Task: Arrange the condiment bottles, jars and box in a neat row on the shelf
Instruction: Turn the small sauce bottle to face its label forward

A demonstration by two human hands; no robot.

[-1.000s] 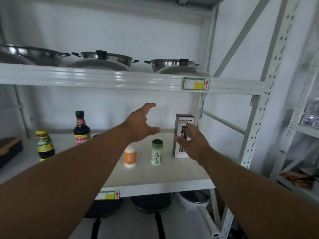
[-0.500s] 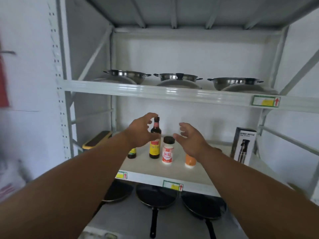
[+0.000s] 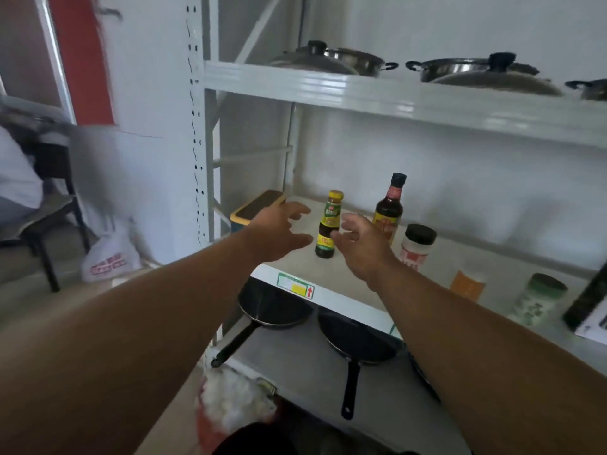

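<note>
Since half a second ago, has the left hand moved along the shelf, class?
Yes. The left hand has gone leftward, away from the tall dark bottle, and now sits left of the yellow-capped bottle.

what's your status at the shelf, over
Both grips open: left hand and right hand flank the yellow-capped bottle, neither holding it. Bottle upright on shelf. Nothing in the way.

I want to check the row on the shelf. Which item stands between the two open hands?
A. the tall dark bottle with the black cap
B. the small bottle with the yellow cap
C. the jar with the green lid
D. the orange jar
B: the small bottle with the yellow cap stands upright between the left hand and the right hand, both with fingers spread.
</note>
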